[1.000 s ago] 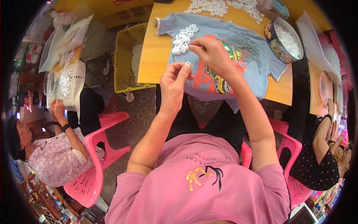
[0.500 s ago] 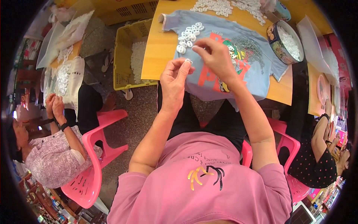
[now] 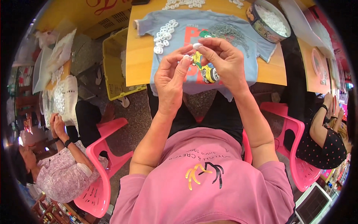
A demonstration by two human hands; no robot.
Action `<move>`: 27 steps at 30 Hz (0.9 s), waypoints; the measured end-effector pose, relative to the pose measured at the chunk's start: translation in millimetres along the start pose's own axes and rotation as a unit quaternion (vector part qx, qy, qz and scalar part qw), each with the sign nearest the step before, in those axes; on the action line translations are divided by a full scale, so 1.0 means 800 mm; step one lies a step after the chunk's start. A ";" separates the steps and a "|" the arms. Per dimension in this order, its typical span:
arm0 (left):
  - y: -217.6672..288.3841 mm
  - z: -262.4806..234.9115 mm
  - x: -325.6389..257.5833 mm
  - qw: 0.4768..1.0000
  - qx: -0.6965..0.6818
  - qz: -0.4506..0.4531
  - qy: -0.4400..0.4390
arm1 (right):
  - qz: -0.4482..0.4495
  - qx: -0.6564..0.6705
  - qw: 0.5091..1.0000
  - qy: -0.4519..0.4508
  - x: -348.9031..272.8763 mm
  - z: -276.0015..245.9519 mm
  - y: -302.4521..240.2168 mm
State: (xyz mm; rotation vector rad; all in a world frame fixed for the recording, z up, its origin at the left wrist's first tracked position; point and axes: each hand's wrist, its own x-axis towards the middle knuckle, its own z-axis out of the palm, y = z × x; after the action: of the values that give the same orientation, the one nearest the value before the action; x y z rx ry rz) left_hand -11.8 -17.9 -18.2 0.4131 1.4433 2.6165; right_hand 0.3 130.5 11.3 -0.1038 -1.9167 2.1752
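Over a blue-grey T-shirt [image 3: 250, 59] spread on the table, both my hands are raised close together. My right hand [image 3: 225, 61] pinches a small white oval plastic piece [image 3: 197, 46] between thumb and fingertips. Just left of and below it, my left hand [image 3: 169, 76] is closed at thumb and forefinger on a small whitish piece [image 3: 187, 57], whose shape is mostly covered by the fingertips. The two pieces look apart. To the left on the shirt lies a cluster of white oval pieces [image 3: 164, 36] with holes. Behind my right hand is a tangled heap of thin grey metal chains [image 3: 227, 34].
A round tin [image 3: 251, 16] of white pieces stands at the table's far right. More white pieces [image 3: 182, 4] lie along the far edge. A yellow crate [image 3: 108, 71] sits left of the table [image 3: 138, 71]. People sit on pink chairs at both sides [image 3: 102, 190].
My right hand has come away from beside the white cluster toward my left hand, carrying the white oval piece. The whole view has shifted, with the table further left and up.
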 end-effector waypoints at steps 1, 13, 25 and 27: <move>-0.001 0.003 0.000 1.000 0.000 -0.002 -0.004 | -0.001 0.000 1.000 0.004 -0.003 -0.003 0.000; -0.001 0.029 0.003 0.998 0.030 0.002 -0.048 | 0.043 0.043 0.998 0.024 -0.017 -0.024 -0.005; 0.000 0.040 0.002 0.997 0.036 -0.066 -0.023 | 0.173 0.261 0.949 0.025 -0.019 -0.037 -0.009; -0.001 0.044 0.004 0.997 0.038 -0.068 -0.020 | 0.148 0.240 0.959 0.045 -0.021 -0.034 -0.012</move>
State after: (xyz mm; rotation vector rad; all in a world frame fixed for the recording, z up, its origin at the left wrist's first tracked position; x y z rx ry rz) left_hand -4.3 11.7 -0.2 0.3605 1.5046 2.4411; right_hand 23.9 153.8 15.1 -0.4148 -1.3450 2.7124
